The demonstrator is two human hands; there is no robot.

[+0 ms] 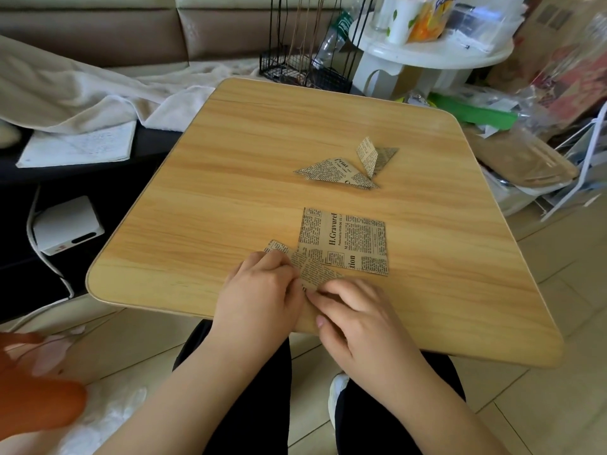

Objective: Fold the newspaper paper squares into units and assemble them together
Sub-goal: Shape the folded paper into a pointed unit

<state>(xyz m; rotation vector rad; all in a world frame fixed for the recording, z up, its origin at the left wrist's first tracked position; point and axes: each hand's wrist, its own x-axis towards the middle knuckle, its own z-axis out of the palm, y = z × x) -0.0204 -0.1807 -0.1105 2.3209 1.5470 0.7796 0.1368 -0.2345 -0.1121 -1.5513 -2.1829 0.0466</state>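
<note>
Folded units (341,169): two, far side of the wooden table (230,178), touching, unassembled; flat newspaper square (345,241): one, unfolded; piece in progress (315,272): near edge, my left hand (259,290) and right hand (358,313) pinching its crease; assembly, I judge, all ahead.

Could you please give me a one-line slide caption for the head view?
Both hands fold a newspaper piece on the wooden table, beside a flat square and finished units.
</note>
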